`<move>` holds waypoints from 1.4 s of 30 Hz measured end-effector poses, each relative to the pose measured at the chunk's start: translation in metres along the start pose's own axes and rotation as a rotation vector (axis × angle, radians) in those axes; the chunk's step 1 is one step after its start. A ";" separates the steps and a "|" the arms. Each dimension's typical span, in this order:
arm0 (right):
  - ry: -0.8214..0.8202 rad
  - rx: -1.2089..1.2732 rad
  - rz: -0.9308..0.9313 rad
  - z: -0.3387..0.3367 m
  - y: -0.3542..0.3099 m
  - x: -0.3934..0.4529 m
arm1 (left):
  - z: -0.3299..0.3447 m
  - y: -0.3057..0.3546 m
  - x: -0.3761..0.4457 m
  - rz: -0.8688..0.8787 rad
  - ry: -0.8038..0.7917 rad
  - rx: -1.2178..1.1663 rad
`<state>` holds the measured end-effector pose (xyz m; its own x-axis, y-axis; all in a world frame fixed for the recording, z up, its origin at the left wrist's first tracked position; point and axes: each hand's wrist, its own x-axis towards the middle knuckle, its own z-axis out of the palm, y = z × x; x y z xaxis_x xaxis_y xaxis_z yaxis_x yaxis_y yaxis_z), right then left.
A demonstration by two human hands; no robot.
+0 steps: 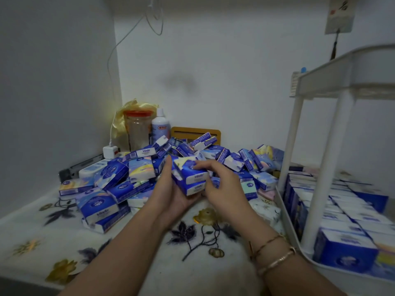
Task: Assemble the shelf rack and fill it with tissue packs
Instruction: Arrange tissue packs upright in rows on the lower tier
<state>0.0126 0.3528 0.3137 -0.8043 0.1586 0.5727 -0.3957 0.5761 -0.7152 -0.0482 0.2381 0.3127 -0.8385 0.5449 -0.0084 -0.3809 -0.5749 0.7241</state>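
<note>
Your two forearms are bare, without sleeves, and at the lower right of the frame your right wrist wears two thin gold-coloured bracelets (271,252), one beside the other.

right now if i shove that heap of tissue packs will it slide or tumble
Probably tumble: the heap of tissue packs is loose, packs lying tilted every way. They look light and soft, and their glossy wrappers may slip. Those near the jar could nudge it.
</note>
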 end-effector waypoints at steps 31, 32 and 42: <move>0.287 -0.525 -0.091 -0.004 -0.029 -0.009 | 0.022 -0.011 -0.017 0.252 0.129 0.365; 0.264 -0.439 -0.079 -0.007 -0.034 -0.011 | 0.024 -0.006 -0.022 0.243 0.121 0.337; -0.104 -0.480 -0.286 -0.064 -0.090 -0.075 | 0.068 0.019 -0.113 0.093 -0.076 0.314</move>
<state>0.1372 0.3406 0.3609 -0.7435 -0.1235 0.6572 -0.3783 0.8881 -0.2612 0.0655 0.2071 0.3745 -0.8283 0.5494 0.1103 -0.1557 -0.4147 0.8966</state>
